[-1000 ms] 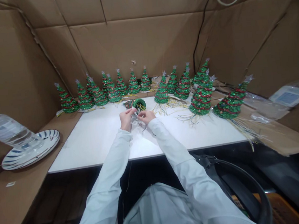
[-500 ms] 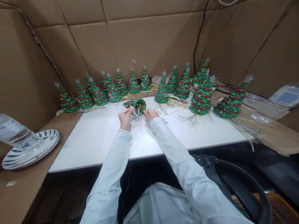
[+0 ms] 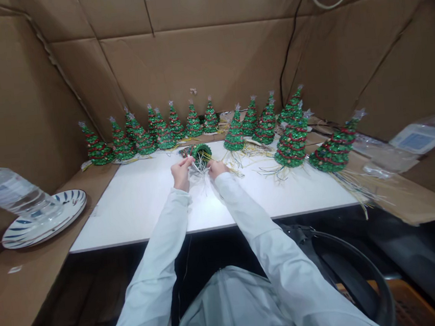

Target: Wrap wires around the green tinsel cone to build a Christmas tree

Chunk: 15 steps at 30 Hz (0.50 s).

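A small green beaded Christmas tree (image 3: pixel 201 152) lies on its side at the far edge of the white table, its dark open base facing me. Pale straw-like wires (image 3: pixel 201 163) fan out of the base. My left hand (image 3: pixel 181 173) pinches some of these wires on the left of the base. My right hand (image 3: pixel 215 169) is at the right of the base, its fingers on the strands. Part of the tree's body is hidden behind the base, and another small beaded piece (image 3: pixel 185 151) lies just left of it.
Several finished beaded trees (image 3: pixel 291 144) stand in a row along the back and right, with loose wires at their feet. A water bottle (image 3: pixel 8 188) and a blue-patterned plate (image 3: pixel 44 225) are at left. A plastic bag (image 3: pixel 386 154) lies on cardboard at right.
My right hand has moved out to the right and back in toward the tree's base. My left hand has shifted slightly left. The tree stays in nearly the same place.
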{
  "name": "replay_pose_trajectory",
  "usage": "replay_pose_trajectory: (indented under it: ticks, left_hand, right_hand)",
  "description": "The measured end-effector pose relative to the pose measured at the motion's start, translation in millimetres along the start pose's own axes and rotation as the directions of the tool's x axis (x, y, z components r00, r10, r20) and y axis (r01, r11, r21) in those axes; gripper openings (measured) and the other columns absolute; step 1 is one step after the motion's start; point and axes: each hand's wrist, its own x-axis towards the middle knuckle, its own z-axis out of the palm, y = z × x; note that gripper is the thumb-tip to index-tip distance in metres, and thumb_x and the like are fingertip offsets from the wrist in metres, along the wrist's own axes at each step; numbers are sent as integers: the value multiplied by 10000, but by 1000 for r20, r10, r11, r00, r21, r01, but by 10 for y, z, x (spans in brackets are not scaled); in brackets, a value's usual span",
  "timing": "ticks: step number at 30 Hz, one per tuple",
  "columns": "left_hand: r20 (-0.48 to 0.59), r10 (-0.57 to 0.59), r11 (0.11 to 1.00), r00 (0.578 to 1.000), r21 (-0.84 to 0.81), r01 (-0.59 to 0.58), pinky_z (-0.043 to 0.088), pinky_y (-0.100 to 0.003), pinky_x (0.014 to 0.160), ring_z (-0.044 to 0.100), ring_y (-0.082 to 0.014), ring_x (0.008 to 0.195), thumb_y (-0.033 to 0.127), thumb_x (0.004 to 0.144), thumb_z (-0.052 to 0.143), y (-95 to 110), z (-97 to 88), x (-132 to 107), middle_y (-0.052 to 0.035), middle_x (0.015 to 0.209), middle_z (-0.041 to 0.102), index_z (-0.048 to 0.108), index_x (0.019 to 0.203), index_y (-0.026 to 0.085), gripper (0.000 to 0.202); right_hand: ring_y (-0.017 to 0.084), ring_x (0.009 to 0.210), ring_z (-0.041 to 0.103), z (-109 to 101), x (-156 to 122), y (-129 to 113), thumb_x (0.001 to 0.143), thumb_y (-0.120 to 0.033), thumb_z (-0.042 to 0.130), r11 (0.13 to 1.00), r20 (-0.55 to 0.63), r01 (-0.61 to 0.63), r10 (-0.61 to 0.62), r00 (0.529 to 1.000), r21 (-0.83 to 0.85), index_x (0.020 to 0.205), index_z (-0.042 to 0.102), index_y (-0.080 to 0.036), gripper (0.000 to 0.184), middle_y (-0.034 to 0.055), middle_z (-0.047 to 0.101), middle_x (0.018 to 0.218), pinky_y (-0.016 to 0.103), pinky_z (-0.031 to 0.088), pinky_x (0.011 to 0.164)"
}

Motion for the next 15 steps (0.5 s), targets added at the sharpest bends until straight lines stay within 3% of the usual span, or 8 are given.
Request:
replay_pose_trajectory:
  ticks: [6, 12, 15]
  left_hand:
    - [-1, -2, 1000, 1000, 26, 2, 330, -220, 552, 527, -127, 665, 296, 573, 689, -3, -7, 6, -71, 728, 674, 690, 739, 111, 249]
    - [0, -3, 1000, 1000, -12, 3, 335, -224, 594, 535, -125, 689, 338, 560, 696, -51, -25, 51, -69, 760, 676, 688, 746, 121, 286]
    - [-6, -50, 995, 999, -86, 49, 336, -215, 601, 548, -120, 724, 375, 547, 706, -73, -33, 70, -65, 820, 676, 685, 786, 134, 339]
  right_hand:
    - [109, 740, 616, -32, -15, 26, 654, -150, 612, 955, 77, 44, -69, 995, 294, 796, 684, -200, 166, -17, 674, 735, 189, 465, 717]
    - [130, 706, 637, -74, -25, 95, 585, -209, 706, 805, 244, 2, -183, 952, 593, 854, 701, -165, 273, 14, 695, 734, 220, 490, 696]
    - [135, 736, 645, -98, -44, 92, 565, -138, 704, 711, 280, -2, -274, 920, 704, 890, 691, -146, 325, 35, 701, 766, 222, 496, 701]
